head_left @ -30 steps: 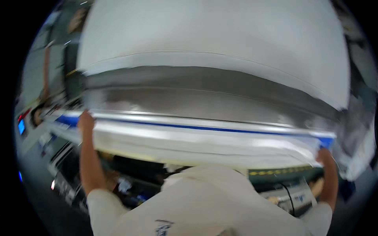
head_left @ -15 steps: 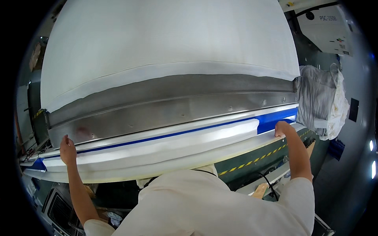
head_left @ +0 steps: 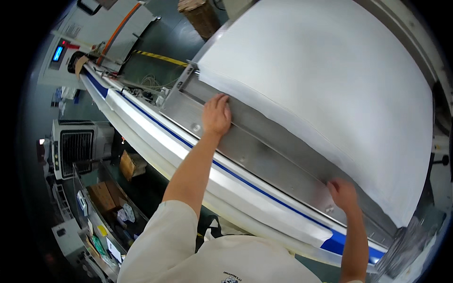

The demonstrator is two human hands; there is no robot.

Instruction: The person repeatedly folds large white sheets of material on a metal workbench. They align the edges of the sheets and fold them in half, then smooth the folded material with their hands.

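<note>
A wide white cloth sheet lies over a long grey metal plate, its near edge uneven along the metal. My left hand rests on the plate near its left end, fingers lying over the ridge and close to the cloth's edge. No object shows in it. Farther right, my right hand is at the ridge beside the cloth, its fingers curled in; whatever they may hold is hidden. Along the plate's near side runs a padded white roll with a blue stripe.
A light machine with a small lit display stands at far left, an air cooler below it. A cart with cardboard is at lower left. Crumpled grey plastic hangs at the plate's right end.
The view has swung left, and the plate now runs slantwise. Both hands have moved from the padded roll area up onto the metal, near the cloth's edge.
</note>
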